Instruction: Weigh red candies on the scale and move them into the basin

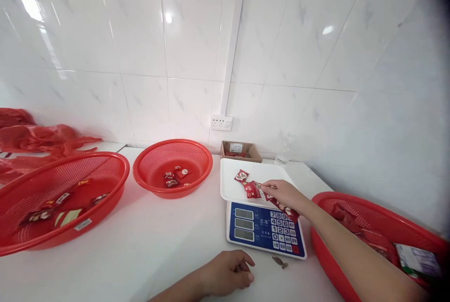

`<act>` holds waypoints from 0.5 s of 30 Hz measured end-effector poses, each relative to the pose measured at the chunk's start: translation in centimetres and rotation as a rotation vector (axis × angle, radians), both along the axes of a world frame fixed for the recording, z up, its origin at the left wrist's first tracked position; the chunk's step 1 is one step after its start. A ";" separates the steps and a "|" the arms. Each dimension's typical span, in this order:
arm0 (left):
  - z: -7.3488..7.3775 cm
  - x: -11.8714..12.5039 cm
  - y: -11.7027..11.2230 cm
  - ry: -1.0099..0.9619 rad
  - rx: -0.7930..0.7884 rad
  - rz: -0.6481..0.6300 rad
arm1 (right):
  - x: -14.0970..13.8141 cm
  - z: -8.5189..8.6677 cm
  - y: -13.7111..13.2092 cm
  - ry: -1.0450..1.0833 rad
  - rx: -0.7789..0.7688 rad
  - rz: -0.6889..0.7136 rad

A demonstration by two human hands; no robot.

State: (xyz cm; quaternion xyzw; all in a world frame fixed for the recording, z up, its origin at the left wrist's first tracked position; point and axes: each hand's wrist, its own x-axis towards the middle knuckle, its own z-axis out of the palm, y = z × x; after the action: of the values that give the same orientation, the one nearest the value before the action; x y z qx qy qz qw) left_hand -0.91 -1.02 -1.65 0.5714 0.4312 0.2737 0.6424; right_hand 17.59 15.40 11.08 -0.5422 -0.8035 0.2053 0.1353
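My right hand point(283, 193) is closed on a long red snack packet point(286, 210) with white lettering, above the white weighing tray point(230, 193). Beneath its fingertips, another red packet point(251, 189) lies on the tray, and a smaller red packet point(241, 175) is further back. The tray belongs to a digital scale point(265, 227) with a blue keypad; its readings are too faint to make out. In front of the scale my left hand point(228, 273) rests at the table, fingers loosely curled and apart, nothing in them. A small brown wrapped piece point(280, 262) lies to its right.
Red baskets stand around: one at left point(119, 166) and one at centre point(207, 170), both with a few packets, and one at right point(321, 245) with bags. A cardboard box point(258, 155) and a clear bottle point(284, 153) are behind the scale. Red mesh bags point(45, 140) lie far left.
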 end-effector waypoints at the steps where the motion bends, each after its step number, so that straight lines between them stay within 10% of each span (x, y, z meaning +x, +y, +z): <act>1: 0.1 0.0 0.0 0.012 0.002 -0.002 | 0.5 0.1 0.1 -0.001 0.015 -0.035; 15: 1.1 -0.1 -0.1 0.102 0.072 -0.029 | 19.4 -0.4 -1.7 -0.284 0.060 -0.468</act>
State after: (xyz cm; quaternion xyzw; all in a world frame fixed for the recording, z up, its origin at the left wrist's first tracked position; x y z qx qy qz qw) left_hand -0.97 -1.08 -0.57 0.6137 0.4448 0.2503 0.6024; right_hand 37.03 13.70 10.67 -0.7321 -0.6731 0.0666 0.0809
